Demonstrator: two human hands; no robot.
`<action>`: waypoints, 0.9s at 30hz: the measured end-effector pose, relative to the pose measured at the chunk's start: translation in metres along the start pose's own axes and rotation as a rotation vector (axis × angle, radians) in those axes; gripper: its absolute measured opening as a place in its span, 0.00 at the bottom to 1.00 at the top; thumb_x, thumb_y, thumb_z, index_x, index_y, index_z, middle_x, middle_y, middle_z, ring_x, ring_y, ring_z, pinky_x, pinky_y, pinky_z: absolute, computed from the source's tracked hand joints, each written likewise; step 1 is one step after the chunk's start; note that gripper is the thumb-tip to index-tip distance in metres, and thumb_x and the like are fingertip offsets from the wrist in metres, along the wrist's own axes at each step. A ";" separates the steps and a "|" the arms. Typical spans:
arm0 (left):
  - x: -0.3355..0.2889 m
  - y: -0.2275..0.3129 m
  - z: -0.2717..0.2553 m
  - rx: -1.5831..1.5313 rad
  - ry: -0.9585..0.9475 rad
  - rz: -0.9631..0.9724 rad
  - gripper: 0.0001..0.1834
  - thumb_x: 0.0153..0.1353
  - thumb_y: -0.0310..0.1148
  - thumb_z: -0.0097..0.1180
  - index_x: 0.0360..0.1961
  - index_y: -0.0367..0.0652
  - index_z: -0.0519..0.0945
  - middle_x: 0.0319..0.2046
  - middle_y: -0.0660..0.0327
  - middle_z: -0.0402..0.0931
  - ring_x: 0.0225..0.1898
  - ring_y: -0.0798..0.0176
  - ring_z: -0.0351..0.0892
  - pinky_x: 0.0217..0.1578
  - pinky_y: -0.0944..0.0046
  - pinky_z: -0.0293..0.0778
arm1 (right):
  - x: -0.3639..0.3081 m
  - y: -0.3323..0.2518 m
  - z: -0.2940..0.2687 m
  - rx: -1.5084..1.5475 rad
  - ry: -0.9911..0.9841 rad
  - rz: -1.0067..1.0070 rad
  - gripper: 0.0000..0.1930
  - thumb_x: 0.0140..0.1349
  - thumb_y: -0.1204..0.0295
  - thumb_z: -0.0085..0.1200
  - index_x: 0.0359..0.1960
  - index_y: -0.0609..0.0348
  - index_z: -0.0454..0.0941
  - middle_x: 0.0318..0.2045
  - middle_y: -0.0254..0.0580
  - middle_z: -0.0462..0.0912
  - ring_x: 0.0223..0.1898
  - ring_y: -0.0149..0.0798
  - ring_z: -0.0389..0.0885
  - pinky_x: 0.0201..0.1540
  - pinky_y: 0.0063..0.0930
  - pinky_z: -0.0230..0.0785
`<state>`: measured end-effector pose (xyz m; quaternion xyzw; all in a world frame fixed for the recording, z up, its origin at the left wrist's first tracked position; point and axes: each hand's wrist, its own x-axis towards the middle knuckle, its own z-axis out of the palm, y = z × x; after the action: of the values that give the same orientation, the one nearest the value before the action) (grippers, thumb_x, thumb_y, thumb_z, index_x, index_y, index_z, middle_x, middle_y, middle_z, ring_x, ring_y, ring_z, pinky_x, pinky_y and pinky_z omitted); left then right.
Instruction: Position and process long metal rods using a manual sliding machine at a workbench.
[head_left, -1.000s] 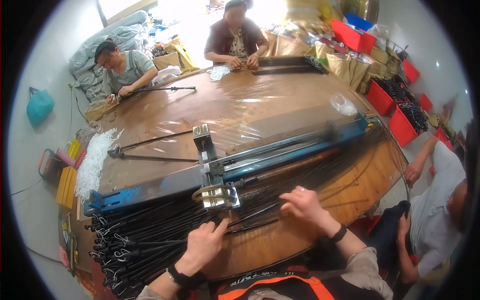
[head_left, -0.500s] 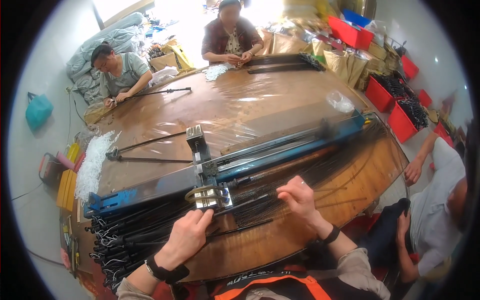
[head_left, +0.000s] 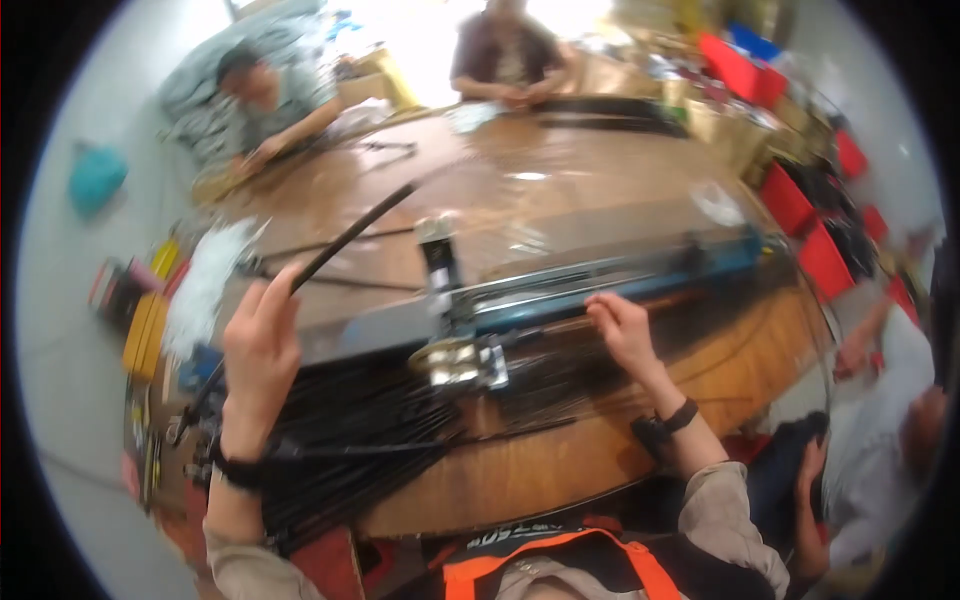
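Note:
My left hand is raised at the left, its fingers closed around a black rod that slants up and to the right over the table. A faint, blurred thin continuation seems to run on from the rod's tip. Over the blue rail of a long bench fixture, my right hand hovers with curled fingers pressed together; whatever is in them, if anything, is hidden. Between my hands stands the fixture's metal clamp block, touched by neither. Many black rods lie in a heap below my left hand, blurred.
A pile of white strips lies at the table's left edge beside a yellow box. Two people sit across the wooden table; another person is close on my right. Red bins filled with black parts stand past the right edge.
My left hand has left the clamp block, moving up and left, and now holds a black rod. My right hand has risen slightly. The whole view has shifted and blurred.

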<state>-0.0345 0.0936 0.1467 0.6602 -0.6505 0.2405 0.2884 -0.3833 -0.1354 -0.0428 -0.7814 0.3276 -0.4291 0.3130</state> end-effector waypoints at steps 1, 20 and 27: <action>0.000 0.000 0.000 -0.044 -0.028 -0.024 0.18 0.63 0.21 0.53 0.54 0.41 0.77 0.30 0.49 0.72 0.29 0.46 0.73 0.32 0.56 0.70 | 0.016 -0.012 0.004 0.013 -0.048 0.027 0.06 0.65 0.72 0.55 0.38 0.62 0.81 0.25 0.40 0.81 0.27 0.37 0.79 0.34 0.26 0.70; -0.104 -0.068 -0.021 0.073 -0.045 -0.288 0.15 0.65 0.21 0.52 0.53 0.37 0.77 0.32 0.47 0.76 0.31 0.46 0.76 0.35 0.59 0.73 | 0.112 -0.071 0.192 -0.136 -0.403 -0.586 0.05 0.51 0.63 0.66 0.25 0.45 0.83 0.23 0.31 0.79 0.38 0.36 0.77 0.54 0.39 0.57; -0.094 -0.092 0.007 0.128 -0.103 -0.247 0.12 0.64 0.30 0.57 0.49 0.46 0.79 0.28 0.51 0.75 0.29 0.44 0.76 0.30 0.54 0.72 | 0.109 -0.046 0.103 -0.414 -0.078 -0.835 0.06 0.53 0.73 0.60 0.21 0.49 0.75 0.20 0.35 0.75 0.32 0.44 0.76 0.53 0.45 0.58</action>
<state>0.0529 0.1550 0.0705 0.7638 -0.5615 0.2099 0.2395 -0.2367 -0.1721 -0.0017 -0.9080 0.0520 -0.4141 -0.0369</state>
